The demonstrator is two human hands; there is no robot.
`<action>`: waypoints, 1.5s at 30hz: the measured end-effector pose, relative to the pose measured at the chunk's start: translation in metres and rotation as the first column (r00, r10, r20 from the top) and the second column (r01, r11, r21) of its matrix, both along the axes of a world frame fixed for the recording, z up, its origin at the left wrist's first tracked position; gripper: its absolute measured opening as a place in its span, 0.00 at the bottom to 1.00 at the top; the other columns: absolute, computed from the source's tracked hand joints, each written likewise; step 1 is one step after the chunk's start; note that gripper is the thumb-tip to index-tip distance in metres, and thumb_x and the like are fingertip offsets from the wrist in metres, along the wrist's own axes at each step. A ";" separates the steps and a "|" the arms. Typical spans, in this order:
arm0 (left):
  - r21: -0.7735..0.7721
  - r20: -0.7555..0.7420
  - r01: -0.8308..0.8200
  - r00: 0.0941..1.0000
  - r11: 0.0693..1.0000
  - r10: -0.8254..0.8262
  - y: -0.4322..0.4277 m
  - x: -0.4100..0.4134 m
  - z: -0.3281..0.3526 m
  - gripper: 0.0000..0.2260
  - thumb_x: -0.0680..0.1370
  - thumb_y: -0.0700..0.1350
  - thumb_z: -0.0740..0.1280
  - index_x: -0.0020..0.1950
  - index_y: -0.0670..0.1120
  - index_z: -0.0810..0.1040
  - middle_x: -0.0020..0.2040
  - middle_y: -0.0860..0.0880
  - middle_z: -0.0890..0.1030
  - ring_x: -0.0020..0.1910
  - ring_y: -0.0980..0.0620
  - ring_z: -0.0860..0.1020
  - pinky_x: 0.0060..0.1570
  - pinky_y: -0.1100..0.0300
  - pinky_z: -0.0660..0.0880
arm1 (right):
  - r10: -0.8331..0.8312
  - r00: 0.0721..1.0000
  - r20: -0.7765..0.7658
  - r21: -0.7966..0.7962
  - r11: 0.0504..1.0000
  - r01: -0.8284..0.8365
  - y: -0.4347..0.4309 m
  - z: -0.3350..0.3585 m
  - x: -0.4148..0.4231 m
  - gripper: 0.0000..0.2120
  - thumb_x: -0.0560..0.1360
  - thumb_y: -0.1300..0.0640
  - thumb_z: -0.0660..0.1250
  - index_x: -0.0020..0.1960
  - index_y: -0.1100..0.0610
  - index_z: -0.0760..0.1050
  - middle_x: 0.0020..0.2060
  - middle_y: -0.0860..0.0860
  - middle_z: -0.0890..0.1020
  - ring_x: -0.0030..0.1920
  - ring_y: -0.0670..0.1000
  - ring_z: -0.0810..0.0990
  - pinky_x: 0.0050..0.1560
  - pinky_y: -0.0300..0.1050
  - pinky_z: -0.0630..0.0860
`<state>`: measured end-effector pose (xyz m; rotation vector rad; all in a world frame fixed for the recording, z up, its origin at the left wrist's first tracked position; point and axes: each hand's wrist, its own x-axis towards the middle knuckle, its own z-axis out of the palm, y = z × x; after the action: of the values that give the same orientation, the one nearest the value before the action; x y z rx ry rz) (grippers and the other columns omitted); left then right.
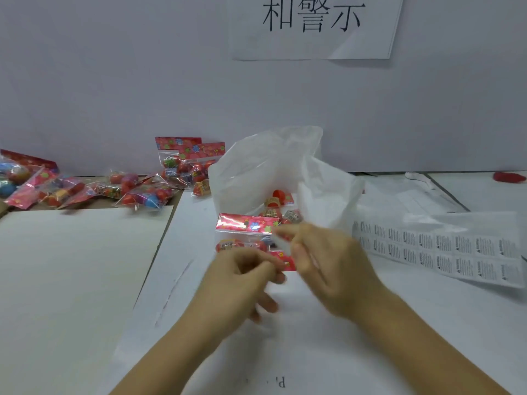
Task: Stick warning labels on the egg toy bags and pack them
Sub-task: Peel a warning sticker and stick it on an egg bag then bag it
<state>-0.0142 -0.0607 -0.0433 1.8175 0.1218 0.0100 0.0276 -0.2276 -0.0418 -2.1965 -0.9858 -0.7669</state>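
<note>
An egg toy bag (245, 232) with a red flowered header lies on the table in front of a large white plastic bag (268, 172). My left hand (245, 275) holds the toy bag's near edge with curled fingers. My right hand (325, 260) pinches a small white warning label (281, 238) over the toy bag's right side. The hands are blurred. Inside the white bag lie more egg toy bags (281, 208). A sheet of warning labels (439, 249) lies at the right.
A pile of egg toy bags (85, 186) spreads along the back left, with two standing against the wall (188, 163). A white board (71, 266) covers the left of the table. A printed paper sign (313, 24) hangs on the wall. A red object (509, 177) sits far right.
</note>
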 end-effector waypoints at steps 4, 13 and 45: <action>0.476 0.155 -0.246 0.969 0.844 0.194 0.023 0.019 0.001 0.13 0.72 0.56 0.70 0.54 0.59 0.72 0.51 0.61 0.77 0.50 0.54 0.78 0.44 0.56 0.76 | -0.389 0.921 -0.011 -0.009 0.921 0.389 -0.018 -0.001 0.023 0.18 0.78 0.55 0.51 0.42 0.61 0.77 0.35 0.54 0.83 0.37 0.57 0.79 0.61 0.56 0.74; 0.153 0.625 -0.178 0.779 0.972 0.044 -0.020 -0.017 0.012 0.08 0.74 0.52 0.65 0.51 0.59 0.80 0.45 0.60 0.81 0.43 0.55 0.79 0.39 0.70 0.73 | -0.351 0.875 0.333 0.123 0.937 0.328 0.008 0.004 -0.004 0.12 0.74 0.58 0.64 0.33 0.59 0.76 0.27 0.50 0.77 0.28 0.54 0.75 0.51 0.55 0.75; -0.793 0.111 0.101 0.994 0.601 -0.021 -0.021 -0.015 0.018 0.32 0.49 0.57 0.80 0.49 0.45 0.86 0.43 0.45 0.83 0.34 0.51 0.77 0.32 0.59 0.76 | 0.499 0.567 -0.655 0.722 0.633 0.278 0.022 0.029 -0.027 0.02 0.75 0.61 0.67 0.45 0.58 0.78 0.33 0.52 0.82 0.28 0.49 0.78 0.26 0.41 0.73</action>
<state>-0.0290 -0.0818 -0.0252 0.8955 -0.0113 -0.0107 0.0009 -0.2055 -0.0128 -1.3487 -0.1878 0.0438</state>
